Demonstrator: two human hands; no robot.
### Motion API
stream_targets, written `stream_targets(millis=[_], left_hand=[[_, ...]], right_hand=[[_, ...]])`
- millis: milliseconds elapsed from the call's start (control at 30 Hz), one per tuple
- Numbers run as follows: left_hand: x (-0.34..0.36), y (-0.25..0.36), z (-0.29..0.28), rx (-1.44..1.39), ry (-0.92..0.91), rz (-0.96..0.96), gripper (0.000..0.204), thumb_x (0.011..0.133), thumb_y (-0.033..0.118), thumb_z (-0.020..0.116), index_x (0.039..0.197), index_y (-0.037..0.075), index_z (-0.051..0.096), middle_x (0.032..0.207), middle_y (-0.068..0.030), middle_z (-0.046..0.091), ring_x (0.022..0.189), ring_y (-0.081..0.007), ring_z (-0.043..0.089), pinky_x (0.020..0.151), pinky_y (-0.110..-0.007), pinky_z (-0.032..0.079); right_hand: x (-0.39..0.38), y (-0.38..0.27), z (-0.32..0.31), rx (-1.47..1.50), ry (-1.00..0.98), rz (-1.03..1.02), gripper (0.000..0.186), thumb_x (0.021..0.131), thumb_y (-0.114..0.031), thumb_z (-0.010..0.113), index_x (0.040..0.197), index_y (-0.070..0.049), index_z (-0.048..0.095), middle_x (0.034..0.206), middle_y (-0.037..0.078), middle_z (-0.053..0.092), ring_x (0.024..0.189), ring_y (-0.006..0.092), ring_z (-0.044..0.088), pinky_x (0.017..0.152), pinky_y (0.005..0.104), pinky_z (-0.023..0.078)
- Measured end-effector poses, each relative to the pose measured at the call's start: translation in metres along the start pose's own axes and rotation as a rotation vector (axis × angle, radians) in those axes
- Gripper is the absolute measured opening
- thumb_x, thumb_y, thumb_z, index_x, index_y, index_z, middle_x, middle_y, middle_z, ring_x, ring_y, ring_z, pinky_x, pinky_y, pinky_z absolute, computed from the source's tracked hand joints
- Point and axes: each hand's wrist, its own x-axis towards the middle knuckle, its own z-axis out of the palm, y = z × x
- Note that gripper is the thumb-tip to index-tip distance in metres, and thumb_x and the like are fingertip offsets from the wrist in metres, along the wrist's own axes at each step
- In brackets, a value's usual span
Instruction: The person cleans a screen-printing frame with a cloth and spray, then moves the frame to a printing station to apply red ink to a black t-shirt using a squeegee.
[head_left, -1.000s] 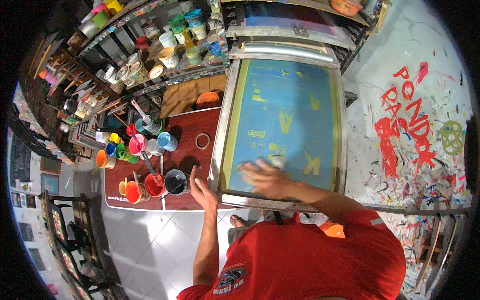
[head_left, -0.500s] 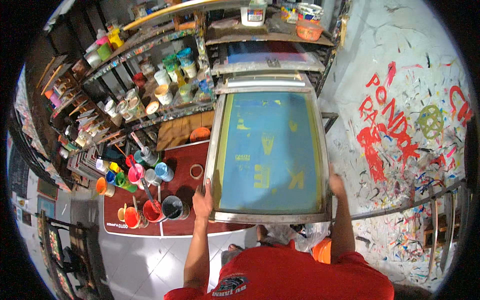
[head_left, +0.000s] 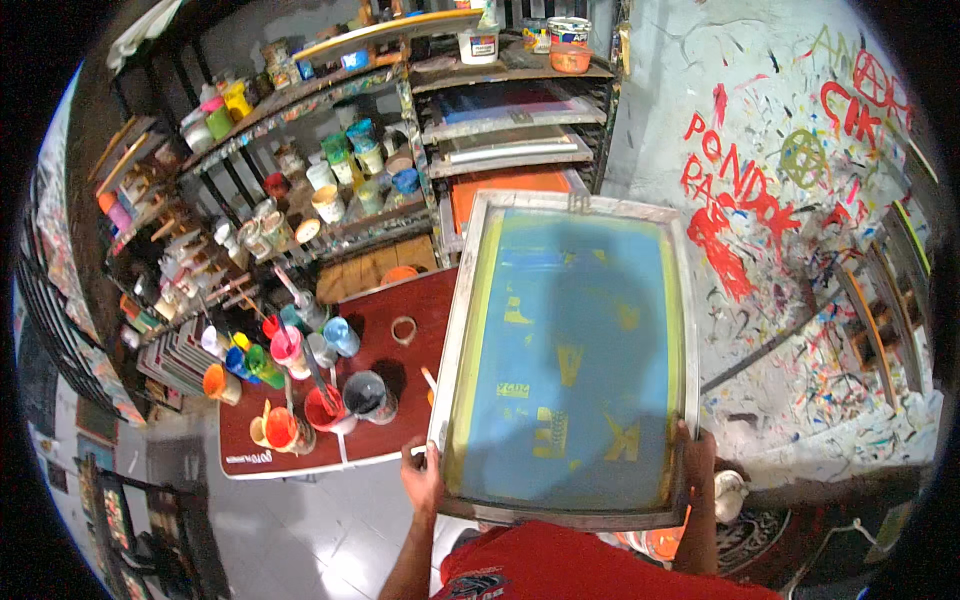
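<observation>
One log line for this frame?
left hand: grips screen-printing frame near-left corner | right hand: grips near-right corner | frame: lifted, tilted beside red table

Paint cups [head_left: 300, 385] crowd a red table [head_left: 375, 320] beside cluttered shelves [head_left: 330, 170].

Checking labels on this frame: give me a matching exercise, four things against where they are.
Things:
1. left hand
2. right hand
3. tape roll
4. black cup

Places:
A. on the red table, just left of the screen frame
B. near right corner of the screen frame
C. near left corner of the frame
D. among the paint cups on the red table

Pairs: 1-C, 2-B, 3-A, 4-D
</observation>
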Motion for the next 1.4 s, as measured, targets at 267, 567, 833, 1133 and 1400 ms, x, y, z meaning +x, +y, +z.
stream_targets(millis=[267,567,833,1133,1400], left_hand=[[0.052,0.015,0.019,-0.178,-0.183,0.563,0.036,0.103,0.022,0.056,0.131,-0.001,0.055,0.120,-0.0105,0.063,0.103,-0.0159,0.059,0.093,-0.032,0.047],[-0.053,0.263,0.078,-0.064,-0.487,1.085,0.091,0.086,0.035,0.079,0.153,-0.004,0.032,0.150,-0.0291,0.042,0.141,-0.0428,0.040,0.118,-0.048,0.032],[-0.232,0.324,0.117,-0.460,-0.611,1.126,0.088,0.083,0.013,0.075,0.155,-0.002,0.028,0.166,-0.0254,0.019,0.154,-0.0452,0.015,0.122,-0.060,0.017],[-0.065,0.307,-0.047,-0.586,-0.547,0.514,0.057,0.083,0.019,0.075,0.134,0.000,0.056,0.111,-0.0076,0.069,0.096,-0.0208,0.067,0.089,-0.035,0.053],[0.028,0.209,-0.073,-0.768,-0.840,-0.048,0.056,0.087,0.017,0.068,0.138,0.000,0.054,0.118,-0.0110,0.068,0.100,-0.0234,0.070,0.090,-0.037,0.057]], right_hand=[[-0.123,0.037,-0.045,0.607,0.323,-0.150,0.040,0.099,-0.022,0.067,0.123,0.010,0.060,0.111,0.013,0.067,0.097,0.0190,0.061,0.088,0.0349,0.050],[-0.224,-0.057,-0.059,0.733,0.888,-0.370,0.041,0.100,-0.032,0.067,0.106,0.009,0.059,0.102,0.011,0.064,0.086,0.0191,0.058,0.078,0.0342,0.049],[-0.196,-0.065,0.045,0.316,0.713,-1.085,0.038,0.094,-0.021,0.067,0.117,0.008,0.059,0.105,0.017,0.063,0.093,0.0329,0.059,0.083,0.0435,0.049],[-0.124,-0.131,-0.070,0.526,1.021,-0.776,0.037,0.104,-0.023,0.050,0.125,0.006,0.057,0.122,0.023,0.058,0.114,0.0368,0.055,0.101,0.0433,0.041],[-0.105,-0.038,-0.084,0.557,0.216,-0.238,0.072,0.109,-0.051,0.030,0.124,0.012,0.061,0.119,0.026,0.066,0.113,0.0310,0.062,0.102,0.0404,0.043]])
